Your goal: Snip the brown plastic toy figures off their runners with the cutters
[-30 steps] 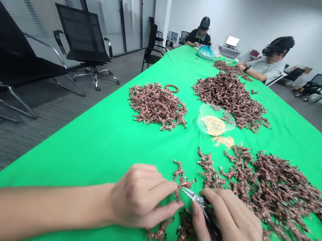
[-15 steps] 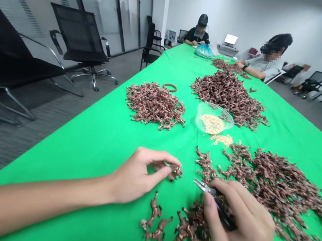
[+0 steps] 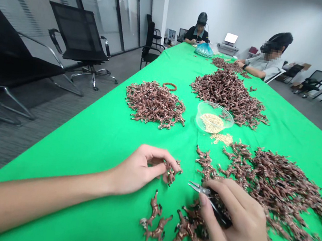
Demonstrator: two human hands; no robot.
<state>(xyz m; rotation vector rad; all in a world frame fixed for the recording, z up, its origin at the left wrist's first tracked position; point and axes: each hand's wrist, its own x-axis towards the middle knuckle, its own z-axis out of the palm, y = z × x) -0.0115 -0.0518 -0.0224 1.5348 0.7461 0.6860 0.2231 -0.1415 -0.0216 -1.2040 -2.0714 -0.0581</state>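
Between the thumb and fingers of my left hand (image 3: 141, 170) is a small brown horse figurine (image 3: 171, 176) with pale specks on it, held above the green cloth. My right hand (image 3: 236, 222) is wrapped round a pair of pliers (image 3: 199, 187) with dark handles. The metal jaws stand slightly apart and point left at the figurine, with a gap between them. Loose brown figurines (image 3: 157, 230) lie on the cloth below my left hand. More of them (image 3: 196, 236) lie below and partly behind my right hand.
Heaps of brown figurines stand to the right (image 3: 285, 185), at the left (image 3: 154, 105) and farther back (image 3: 229, 92). A clear plastic bowl (image 3: 199, 120) holds small golden pieces, some spilled beside it. A brown ring (image 3: 170, 86) lies behind the left heap. Two people sit at the far end.
My left hand has turned the figurine a little, so its specks face differently. My right hand has shifted slightly left, bringing the pliers closer to the figurine.
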